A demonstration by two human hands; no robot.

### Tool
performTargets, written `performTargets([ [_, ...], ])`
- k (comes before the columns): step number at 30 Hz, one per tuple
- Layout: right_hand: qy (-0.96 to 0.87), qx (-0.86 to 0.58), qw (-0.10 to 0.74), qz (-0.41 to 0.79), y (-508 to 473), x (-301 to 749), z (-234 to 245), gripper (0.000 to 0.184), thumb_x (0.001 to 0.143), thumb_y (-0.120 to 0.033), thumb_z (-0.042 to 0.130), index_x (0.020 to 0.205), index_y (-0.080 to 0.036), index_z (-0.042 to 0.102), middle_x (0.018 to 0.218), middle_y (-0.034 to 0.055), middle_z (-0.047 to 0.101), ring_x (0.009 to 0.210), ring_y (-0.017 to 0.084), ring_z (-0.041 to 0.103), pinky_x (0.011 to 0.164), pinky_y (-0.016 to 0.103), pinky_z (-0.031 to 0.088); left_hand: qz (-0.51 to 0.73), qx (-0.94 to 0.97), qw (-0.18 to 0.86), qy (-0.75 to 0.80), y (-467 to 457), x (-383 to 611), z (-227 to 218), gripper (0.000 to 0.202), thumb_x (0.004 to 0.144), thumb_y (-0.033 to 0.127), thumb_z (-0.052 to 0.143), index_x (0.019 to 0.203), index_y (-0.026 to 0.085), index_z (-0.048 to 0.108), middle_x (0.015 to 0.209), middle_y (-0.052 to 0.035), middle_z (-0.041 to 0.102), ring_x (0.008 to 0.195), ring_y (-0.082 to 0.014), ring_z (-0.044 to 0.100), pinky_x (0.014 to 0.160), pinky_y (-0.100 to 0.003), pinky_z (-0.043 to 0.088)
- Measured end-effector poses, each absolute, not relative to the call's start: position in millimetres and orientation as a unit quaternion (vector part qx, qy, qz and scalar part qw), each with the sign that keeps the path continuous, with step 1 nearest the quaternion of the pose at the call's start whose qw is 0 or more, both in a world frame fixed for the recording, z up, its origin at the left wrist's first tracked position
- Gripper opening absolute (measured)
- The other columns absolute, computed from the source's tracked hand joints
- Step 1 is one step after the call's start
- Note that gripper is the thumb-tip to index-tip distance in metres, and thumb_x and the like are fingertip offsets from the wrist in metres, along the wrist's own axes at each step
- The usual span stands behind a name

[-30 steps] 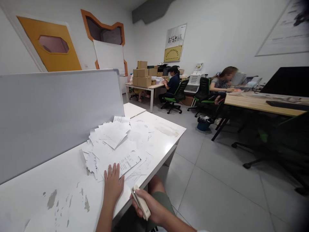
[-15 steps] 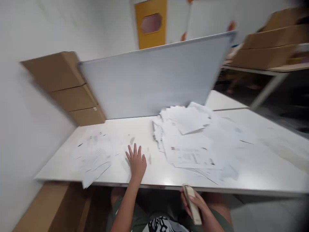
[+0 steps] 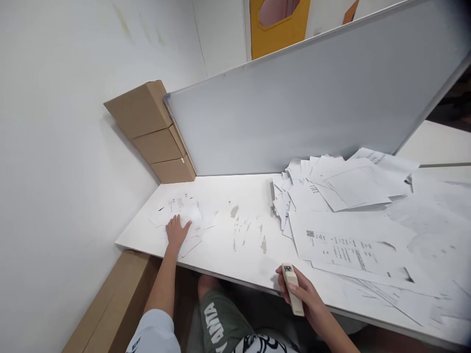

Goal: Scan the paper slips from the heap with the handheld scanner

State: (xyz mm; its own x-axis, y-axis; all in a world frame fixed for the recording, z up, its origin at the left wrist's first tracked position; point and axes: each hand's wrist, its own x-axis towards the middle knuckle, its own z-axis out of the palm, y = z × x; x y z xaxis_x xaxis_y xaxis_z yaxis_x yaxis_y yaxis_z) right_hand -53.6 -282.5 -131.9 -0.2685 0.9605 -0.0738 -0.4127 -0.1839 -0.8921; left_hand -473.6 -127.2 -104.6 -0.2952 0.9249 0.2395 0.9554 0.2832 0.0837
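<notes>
My left hand (image 3: 176, 230) lies on the small, loose pile of printed papers (image 3: 191, 213) at the left of the table, fingers spread and palm down. At the table's front edge, my right hand (image 3: 303, 294) has its fingers wrapped round a cream stapler (image 3: 293, 289), whose metal end points away from me. To the right of that hand spreads a big, untidy heap of printed sheets (image 3: 342, 240), some overlapping and curled.
A grey-white board (image 3: 275, 108) stands along the back of the white table (image 3: 224, 196). Stacked cardboard boxes (image 3: 150, 117) fill the back left corner by the wall. Another cardboard box (image 3: 114, 294) sits below the table's left end. Grey marks stain the tabletop's middle.
My left hand has moved left from the bare tabletop onto the small paper pile. The stapler stays in my right hand, now raised to the table's edge. My view has turned left.
</notes>
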Motion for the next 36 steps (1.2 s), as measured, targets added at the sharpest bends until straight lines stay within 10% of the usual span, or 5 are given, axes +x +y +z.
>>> performTargets([
  [9, -0.448, -0.336, 0.521, 0.644, -280, -55, -147, 0.045, 0.077, -0.055, 0.062, 0.103, -0.019, 0.053, 0.070, 0.0008, 0.051, 0.056, 0.015, 0.046, 0.054, 0.029, 0.035, -0.073, -0.603, 0.125, -0.785, -133, -467, -88, 0.061, 0.087, 0.059, 0.038, 0.126, 0.015, 0.054, 0.125, -0.0189, 0.054, 0.103, -0.0301, 0.054, 0.095, -0.044, 0.039],
  [20, -0.629, -0.425, 0.474, 0.447, -285, -75, -148, 0.040, 0.072, -0.034, 0.066, 0.109, -0.020, 0.058, 0.092, 0.0068, 0.063, 0.083, 0.023, 0.056, 0.079, 0.034, 0.043, -0.019, -0.710, 0.048, -0.703, -137, -439, -106, 0.079, 0.084, 0.059, 0.034, 0.146, 0.011, 0.028, 0.154, -0.0141, 0.019, 0.142, -0.0354, 0.012, 0.112, -0.057, 0.019],
  [36, -0.657, -0.469, 0.461, 0.369, -293, -80, -151, 0.046, 0.069, -0.028, 0.061, 0.113, -0.019, 0.056, 0.102, 0.0096, 0.066, 0.091, 0.024, 0.061, 0.083, 0.033, 0.048, 0.082, -0.727, -0.045, -0.681, -142, -428, -66, 0.066, 0.085, 0.040, 0.044, 0.145, 0.017, 0.031, 0.150, -0.0108, 0.030, 0.139, -0.0304, 0.026, 0.111, -0.042, 0.031],
])
